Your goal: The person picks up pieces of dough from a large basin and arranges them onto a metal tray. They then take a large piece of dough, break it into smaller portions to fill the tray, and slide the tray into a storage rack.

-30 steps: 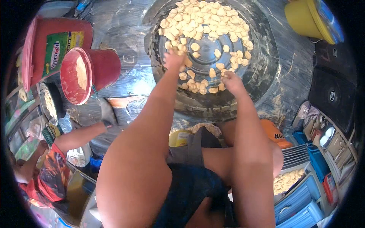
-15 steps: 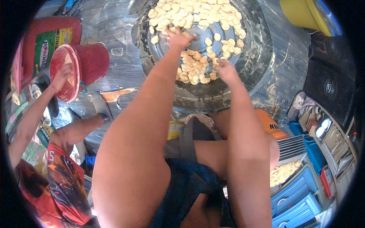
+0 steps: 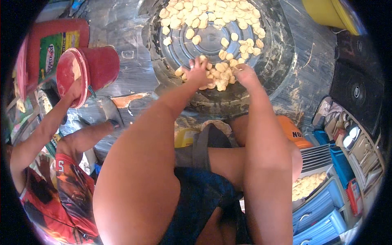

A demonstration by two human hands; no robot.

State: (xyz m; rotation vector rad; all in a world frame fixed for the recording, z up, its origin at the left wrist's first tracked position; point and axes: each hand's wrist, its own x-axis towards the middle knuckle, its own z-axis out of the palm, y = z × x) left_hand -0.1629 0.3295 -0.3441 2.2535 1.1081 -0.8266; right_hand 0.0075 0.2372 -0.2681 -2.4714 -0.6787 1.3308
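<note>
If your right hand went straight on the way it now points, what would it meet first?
The right hand would probably meet the small heap of pale pieces just beyond its fingertips, though depth is unclear.

The tray [image 3: 211, 48] has free room mid-way between far pile [image 3: 212, 17] and near pile [image 3: 221, 76], 2 discs [image 3: 196, 39] intruding left.

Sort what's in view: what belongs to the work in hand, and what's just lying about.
In the work:
- left hand, spread on pale rounds
- right hand, beside them
- dark round base
- perhaps red bucket, co-worker's hand inside

Apparently lying about:
- yellow bucket
- shoe
- blue drawers
</note>
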